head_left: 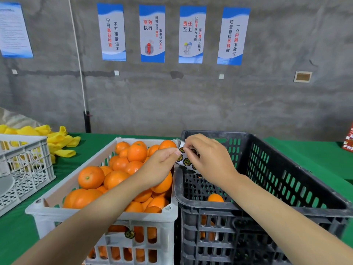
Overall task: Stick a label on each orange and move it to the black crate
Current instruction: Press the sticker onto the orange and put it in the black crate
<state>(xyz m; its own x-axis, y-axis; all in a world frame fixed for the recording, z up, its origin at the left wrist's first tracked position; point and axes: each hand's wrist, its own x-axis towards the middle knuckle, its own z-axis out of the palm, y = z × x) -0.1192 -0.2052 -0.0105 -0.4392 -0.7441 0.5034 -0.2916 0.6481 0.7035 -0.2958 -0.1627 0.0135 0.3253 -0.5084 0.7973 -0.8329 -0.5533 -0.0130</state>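
Label-peel step: left hand (160,166) grip pinches the label sheet (185,160) mid-frame over the black crate (267,135) rim, right hand (209,159) grip pinches one label, which next needs pressing onto an orange (91,176) from the white crate (41,210).

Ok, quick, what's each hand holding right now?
Left hand: pinches the edge of the label sheet.
Right hand: pinches the same sheet, apparently at one label.

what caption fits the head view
Left hand and right hand pinch a sticker sheet above the white crate of oranges and black crate
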